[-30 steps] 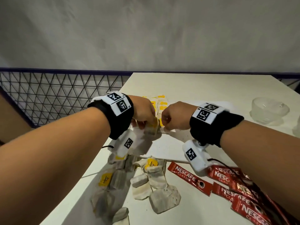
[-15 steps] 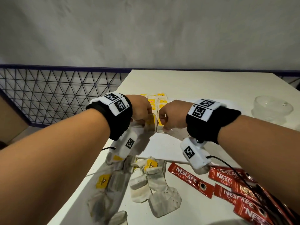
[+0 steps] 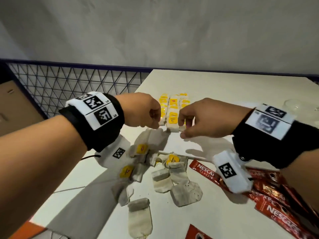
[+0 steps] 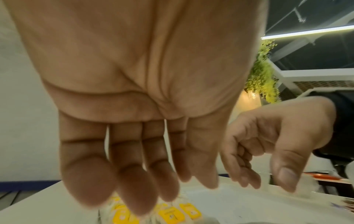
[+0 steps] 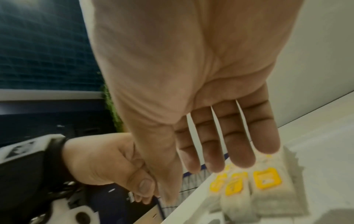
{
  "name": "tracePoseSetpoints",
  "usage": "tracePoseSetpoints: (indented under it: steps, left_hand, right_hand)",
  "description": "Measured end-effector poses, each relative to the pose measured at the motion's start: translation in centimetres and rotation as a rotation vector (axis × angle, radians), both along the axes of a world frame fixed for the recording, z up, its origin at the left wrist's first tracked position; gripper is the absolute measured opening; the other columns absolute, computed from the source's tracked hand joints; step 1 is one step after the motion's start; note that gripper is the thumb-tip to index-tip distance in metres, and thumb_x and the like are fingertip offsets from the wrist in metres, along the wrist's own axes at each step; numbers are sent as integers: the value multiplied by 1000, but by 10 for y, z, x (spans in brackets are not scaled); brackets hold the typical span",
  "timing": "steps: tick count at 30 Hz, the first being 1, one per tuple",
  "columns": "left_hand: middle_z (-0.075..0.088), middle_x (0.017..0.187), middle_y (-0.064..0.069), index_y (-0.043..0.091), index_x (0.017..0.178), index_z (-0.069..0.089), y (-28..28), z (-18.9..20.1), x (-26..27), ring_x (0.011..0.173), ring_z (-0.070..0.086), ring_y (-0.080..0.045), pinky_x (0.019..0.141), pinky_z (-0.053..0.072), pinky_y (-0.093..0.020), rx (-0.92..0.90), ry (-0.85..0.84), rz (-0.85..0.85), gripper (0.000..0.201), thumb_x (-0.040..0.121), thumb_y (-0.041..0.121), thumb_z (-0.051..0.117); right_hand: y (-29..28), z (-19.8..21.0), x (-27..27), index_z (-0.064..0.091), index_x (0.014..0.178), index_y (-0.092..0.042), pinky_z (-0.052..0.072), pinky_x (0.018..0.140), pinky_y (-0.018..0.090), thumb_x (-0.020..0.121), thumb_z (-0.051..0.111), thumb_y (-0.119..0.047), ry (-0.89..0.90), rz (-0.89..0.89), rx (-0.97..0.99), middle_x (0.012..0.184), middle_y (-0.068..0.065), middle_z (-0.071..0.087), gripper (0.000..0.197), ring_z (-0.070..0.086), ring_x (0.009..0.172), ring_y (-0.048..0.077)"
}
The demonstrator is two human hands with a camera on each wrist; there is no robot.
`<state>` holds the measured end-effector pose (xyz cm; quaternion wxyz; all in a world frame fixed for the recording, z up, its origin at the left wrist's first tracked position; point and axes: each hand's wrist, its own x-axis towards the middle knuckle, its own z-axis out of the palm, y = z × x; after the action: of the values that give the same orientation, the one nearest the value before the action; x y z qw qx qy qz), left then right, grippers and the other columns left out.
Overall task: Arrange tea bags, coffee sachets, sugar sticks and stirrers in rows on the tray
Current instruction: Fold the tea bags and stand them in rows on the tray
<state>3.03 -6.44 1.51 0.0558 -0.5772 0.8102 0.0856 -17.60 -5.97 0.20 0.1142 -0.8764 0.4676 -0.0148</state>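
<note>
Row of tea bags [image 3: 173,116] sits toward the desk's far-left edge. Left hand [image 3: 140,110] and right hand [image 3: 201,119] hover at its near end, fingers relaxed, gripping nothing. Bags look light, soft, tearable: pinch by the paper edges.

The left hand [image 4: 134,98] fills the frame, palm toward the camera, fingers [image 4: 86,174] straight and close together, pointing to six o'clock over yellow-tagged tea bags [image 4: 170,215]. At three o'clock the right hand [image 4: 277,136] hangs with loosely curled fingers above the white surface [image 4: 239,209].
</note>
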Motion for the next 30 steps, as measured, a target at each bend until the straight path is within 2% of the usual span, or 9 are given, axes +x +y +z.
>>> tracePoseSetpoints:
  steps: [4, 8, 12, 15, 19, 21, 24, 27, 30]
  left_hand:
    - [56, 87, 20, 33, 103, 61, 43, -4, 21, 78, 52, 2, 66, 41, -18, 58, -69, 0, 23, 83, 39, 71]
    - [54, 110, 19, 43, 119, 54, 77, -6, 35, 92, 54, -1, 83, 47, -27, 167, -129, 12, 57, 69, 52, 79]
    - [44, 124, 20, 42, 127, 47, 116, -17, 40, 111, 49, -5, 95, 48, -31, 206, -124, -129, 84, 54, 70, 78]
    - [42, 125, 16, 38, 127, 50, 143, -38, 33, 114, 46, -7, 95, 46, -27, 156, -106, -218, 80, 59, 77, 69]
    - [32, 139, 10, 38, 135, 43, 144, -58, 28, 127, 32, -13, 103, 33, -24, 17, -121, -216, 69, 75, 64, 66]
    - [22, 145, 8, 40, 139, 34, 135, -61, 28, 130, 31, -16, 106, 34, -28, 20, -83, -136, 80, 71, 60, 71]
    - [12, 152, 3, 42, 143, 25, 121, -61, 27, 127, 44, -25, 102, 41, -30, 63, -73, -39, 91, 69, 56, 75]
    - [38, 139, 3, 42, 134, 39, 112, -57, 21, 116, 53, -19, 91, 41, -22, 71, -60, -26, 70, 74, 50, 72]
    - [51, 118, 4, 39, 128, 51, 112, -58, 17, 110, 53, -17, 89, 43, -24, 50, -52, -58, 51, 79, 40, 67]
  right_hand:
    - [39, -5, 2, 59, 103, -38, 44, 71, 22, 79, 68, -53, 43, 80, 56, 93, -17, 61, 30, 53, 79, -4]
    - [58, -14, 8, 60, 108, -38, 43, 71, 22, 79, 66, -54, 91, 121, 45, 94, -19, 60, 33, 51, 80, -5]
    - [78, -18, 9, 60, 106, -40, 45, 74, 23, 78, 67, -52, 108, 176, 65, 88, -21, 56, 32, 51, 81, -3]
    - [93, -20, 8, 59, 104, -40, 46, 76, 24, 79, 66, -52, 155, 236, 57, 87, -18, 54, 29, 49, 79, -1]
    - [103, -27, 9, 55, 109, -38, 48, 81, 30, 80, 64, -48, 247, 227, 24, 101, -13, 53, 33, 50, 89, 7]
    - [102, -33, 10, 48, 120, -35, 47, 82, 31, 78, 67, -46, 275, 193, -1, 112, -8, 48, 47, 51, 97, 14]
    - [96, -39, 14, 34, 137, -32, 48, 87, 34, 74, 72, -47, 279, 167, -31, 131, -3, 37, 76, 49, 111, 20]
    - [91, -39, 21, 32, 141, -29, 49, 90, 36, 72, 74, -47, 301, 137, -22, 135, -1, 35, 82, 47, 117, 23]
    - [90, -41, 25, 46, 129, -26, 50, 85, 37, 77, 70, -42, 321, 164, -6, 121, -1, 45, 59, 52, 103, 21]
